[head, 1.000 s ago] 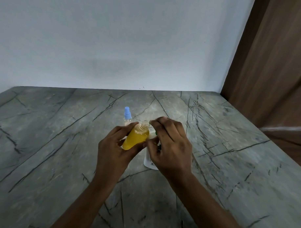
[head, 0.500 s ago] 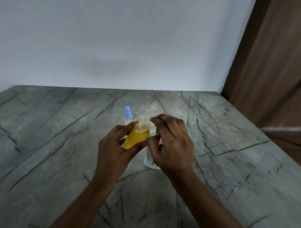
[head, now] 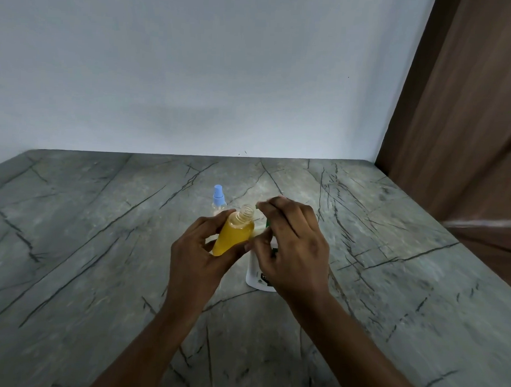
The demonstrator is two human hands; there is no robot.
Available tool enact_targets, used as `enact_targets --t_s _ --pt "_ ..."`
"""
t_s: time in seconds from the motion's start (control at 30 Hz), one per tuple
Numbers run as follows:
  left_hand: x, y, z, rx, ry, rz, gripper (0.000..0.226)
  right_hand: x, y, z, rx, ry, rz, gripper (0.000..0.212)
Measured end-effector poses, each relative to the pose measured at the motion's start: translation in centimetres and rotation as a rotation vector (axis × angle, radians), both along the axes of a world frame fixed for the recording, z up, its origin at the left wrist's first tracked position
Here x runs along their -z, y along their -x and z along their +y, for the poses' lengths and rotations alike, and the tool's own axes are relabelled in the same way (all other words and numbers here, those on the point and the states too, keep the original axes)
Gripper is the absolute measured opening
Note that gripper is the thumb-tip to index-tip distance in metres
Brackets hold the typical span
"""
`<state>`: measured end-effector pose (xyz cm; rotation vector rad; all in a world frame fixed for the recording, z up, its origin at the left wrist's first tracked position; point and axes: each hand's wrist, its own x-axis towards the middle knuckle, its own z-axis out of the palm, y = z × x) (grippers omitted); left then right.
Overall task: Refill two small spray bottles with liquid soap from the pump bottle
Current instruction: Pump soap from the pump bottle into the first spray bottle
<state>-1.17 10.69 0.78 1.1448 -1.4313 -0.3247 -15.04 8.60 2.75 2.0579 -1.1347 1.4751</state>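
My left hand (head: 197, 258) grips a small clear spray bottle (head: 235, 233) full of yellow liquid, tilted to the right, its threaded neck open with no cap on. My right hand (head: 293, 246) rests over the white pump bottle (head: 257, 276), fingers on its green pump head (head: 267, 222), which is mostly hidden. The pump's spout end sits just right of the open neck. A second small spray bottle with a blue spray cap (head: 218, 195) stands upright on the counter behind my left hand.
The grey marble-patterned counter (head: 101, 274) runs to a white wall at the back. A brown wooden panel (head: 468, 114) stands at the right, past the counter's right edge.
My right hand's fingers have lifted slightly on the pump head. The yellow bottle stays tilted at the spout in my left hand.
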Motion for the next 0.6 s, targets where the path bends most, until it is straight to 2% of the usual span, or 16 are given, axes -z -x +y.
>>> enact_targets --t_s 0.2,0.4,0.6 --pt "0.12 0.15 -0.21 0.031 -0.074 0.159 0.045 0.02 -0.19 0.42 -0.017 -0.019 -0.036 0.034" --pt "0.46 0.20 -0.41 0.048 -0.108 0.238 0.051 0.08 -0.20 0.55 -0.042 -0.020 -0.051 0.034" --pt "0.32 0.29 -0.31 0.056 -0.108 0.288 0.042 0.33 0.34 0.20 -0.048 -0.073 -0.030 0.036"
